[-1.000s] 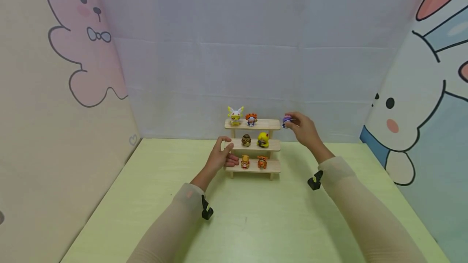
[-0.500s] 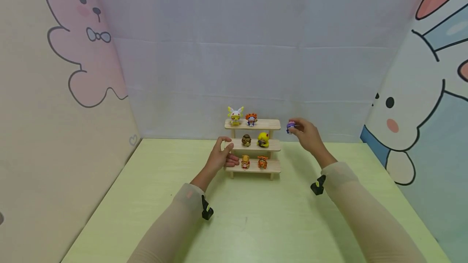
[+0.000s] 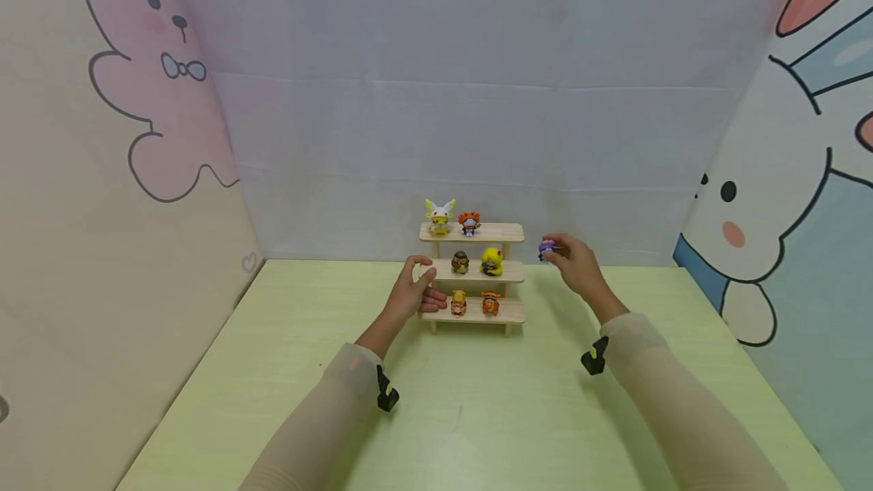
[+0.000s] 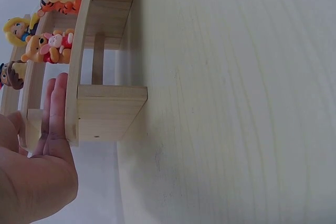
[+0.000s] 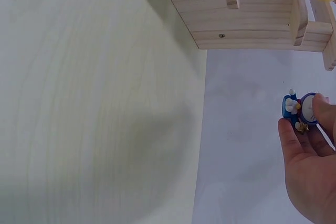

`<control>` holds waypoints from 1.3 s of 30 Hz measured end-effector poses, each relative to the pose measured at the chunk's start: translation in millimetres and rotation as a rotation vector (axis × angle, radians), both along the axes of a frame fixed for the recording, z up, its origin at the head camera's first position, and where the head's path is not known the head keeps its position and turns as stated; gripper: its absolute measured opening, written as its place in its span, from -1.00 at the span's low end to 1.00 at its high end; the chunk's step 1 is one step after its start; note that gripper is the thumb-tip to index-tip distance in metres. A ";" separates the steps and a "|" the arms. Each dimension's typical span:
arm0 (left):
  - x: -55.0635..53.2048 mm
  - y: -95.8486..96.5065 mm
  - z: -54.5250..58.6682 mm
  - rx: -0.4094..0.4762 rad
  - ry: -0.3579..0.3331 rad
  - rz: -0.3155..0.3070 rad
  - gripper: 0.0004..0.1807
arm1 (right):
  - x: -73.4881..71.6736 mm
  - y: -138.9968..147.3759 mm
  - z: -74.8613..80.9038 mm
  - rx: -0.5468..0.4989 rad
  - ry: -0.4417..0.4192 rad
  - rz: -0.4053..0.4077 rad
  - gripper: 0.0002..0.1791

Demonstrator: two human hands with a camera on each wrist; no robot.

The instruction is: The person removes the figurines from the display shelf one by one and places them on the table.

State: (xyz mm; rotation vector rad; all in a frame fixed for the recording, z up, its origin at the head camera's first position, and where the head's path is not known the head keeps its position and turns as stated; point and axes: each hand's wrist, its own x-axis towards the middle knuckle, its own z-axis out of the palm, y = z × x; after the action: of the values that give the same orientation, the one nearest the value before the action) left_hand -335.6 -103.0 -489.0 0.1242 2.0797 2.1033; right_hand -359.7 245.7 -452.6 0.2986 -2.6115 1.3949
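My right hand (image 3: 577,270) pinches a small Doraemon figurine (image 3: 546,251) with a purple top, in the air to the right of a three-tier wooden shelf (image 3: 508,232). In the right wrist view this figurine (image 5: 292,106) shows a blue body and a white face, partly covered by the thumb. My left hand (image 3: 407,295) grips the left end of the middle tier between thumb and index finger. Its other fingers (image 4: 59,103) reach over the bottom tier, close to a Winnie-the-Pooh figurine (image 3: 458,303). A Tigger figurine (image 3: 490,303) stands beside that one.
On the top tier are a white-eared yellow figurine (image 3: 439,218) and an orange-maned figurine (image 3: 469,223), with bare board to their right. A brown figurine (image 3: 460,262) and a yellow-haired figurine (image 3: 491,261) occupy the middle tier. The light table (image 3: 450,415) meets a white cloth backdrop (image 3: 341,135).
My right hand has moved down and slightly right, away from the top tier's right end, carrying the Doraemon figurine along. The left hand keeps its place on the shelf.
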 end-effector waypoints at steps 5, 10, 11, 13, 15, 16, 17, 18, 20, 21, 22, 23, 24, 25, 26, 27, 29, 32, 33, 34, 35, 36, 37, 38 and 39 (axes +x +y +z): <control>-0.3 0.5 0.1 0.011 0.001 -0.004 -0.62 | -0.5 4.4 -11.4 -0.014 -0.026 -0.004 -0.57; 0.6 1.1 1.3 0.011 -0.002 0.005 -0.63 | 1.3 5.9 -19.6 -0.019 -0.051 -0.007 -0.56; 0.5 1.1 1.0 0.010 -0.002 0.006 -0.63 | 1.4 6.3 -21.0 -0.022 -0.057 -0.007 -0.56; 0.7 0.9 0.4 0.007 -0.003 0.008 -0.64 | 1.2 6.9 -24.1 -0.029 -0.062 -0.008 -0.56; 0.6 0.8 -0.4 0.004 -0.004 0.008 -0.64 | 0.8 7.4 -27.4 -0.031 -0.063 -0.006 -0.56; 0.4 0.8 -0.7 0.004 -0.004 0.009 -0.64 | 0.5 7.7 -29.2 -0.028 -0.063 -0.008 -0.56; 0.5 0.8 -0.9 0.004 -0.002 0.009 -0.64 | 0.2 7.8 -31.0 -0.032 -0.062 -0.009 -0.57; 0.4 0.9 -1.0 0.004 -0.001 0.009 -0.64 | 0.0 7.9 -32.7 -0.035 -0.063 -0.009 -0.57; 0.3 1.2 -1.1 0.006 0.001 0.011 -0.65 | -0.5 8.2 -36.1 -0.034 -0.062 -0.012 -0.57; 0.3 1.3 -1.1 0.007 0.002 0.011 -0.65 | -0.9 8.4 -37.7 -0.040 -0.066 -0.015 -0.57; 0.3 1.4 -0.9 0.007 0.003 0.012 -0.65 | -1.1 8.3 -39.2 -0.040 -0.068 -0.017 -0.57; 0.5 1.5 -0.7 0.006 0.003 0.013 -0.65 | -1.2 8.1 -40.6 -0.045 -0.073 -0.019 -0.57; 0.6 1.7 -0.4 0.005 0.003 0.015 -0.65 | -1.5 8.0 -42.0 -0.047 -0.078 -0.019 -0.57; 0.7 1.7 -0.2 0.003 0.003 0.015 -0.66 | -1.4 7.8 -43.2 -0.047 -0.082 -0.021 -0.57; 0.9 1.8 0.0 0.002 0.004 0.016 -0.65 | -1.4 7.5 -44.4 -0.049 -0.087 -0.020 -0.57; 1.2 1.8 0.2 0.001 0.004 0.017 -0.66 | -1.4 7.2 -45.6 -0.049 -0.091 -0.020 -0.57; 1.4 2.1 0.6 -0.001 0.004 0.019 -0.66 | -1.6 6.7 -48.0 -0.048 -0.097 -0.016 -0.58; 1.6 2.4 0.5 -0.005 0.002 0.025 -0.66 | -2.5 6.3 -52.3 -0.042 -0.103 -0.012 -0.59; 1.6 2.5 0.6 -0.007 0.000 0.027 -0.67 | -3.2 6.1 -53.9 -0.040 -0.107 -0.015 -0.59; 1.6 2.6 0.6 -0.009 -0.002 0.028 -0.67 | -3.5 5.9 -55.3 -0.039 -0.113 -0.016 -0.59; 1.5 2.7 0.6 -0.011 -0.004 0.030 -0.67 | -3.8 6.0 -56.7 -0.034 -0.116 -0.021 -0.59; 1.5 2.7 0.6 -0.012 -0.005 0.030 -0.67 | -4.1 6.0 -57.9 -0.031 -0.121 -0.023 -0.59; 1.7 2.7 1.0 -0.015 -0.006 0.030 -0.66 | -4.2 6.1 -59.0 -0.030 -0.125 -0.025 -0.59; 1.8 2.7 1.2 -0.016 -0.006 0.029 -0.65 | -4.3 6.2 -60.2 -0.029 -0.130 -0.026 -0.59; 1.8 2.7 1.3 -0.017 -0.004 0.027 -0.65 | -4.5 6.5 -61.4 -0.027 -0.131 -0.028 -0.59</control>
State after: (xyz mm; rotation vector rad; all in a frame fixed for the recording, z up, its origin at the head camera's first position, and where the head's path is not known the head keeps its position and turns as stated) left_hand -333.8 -100.3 -487.7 0.0898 2.1088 2.0985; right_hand -364.2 252.2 -514.0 0.1718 -2.6867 1.4868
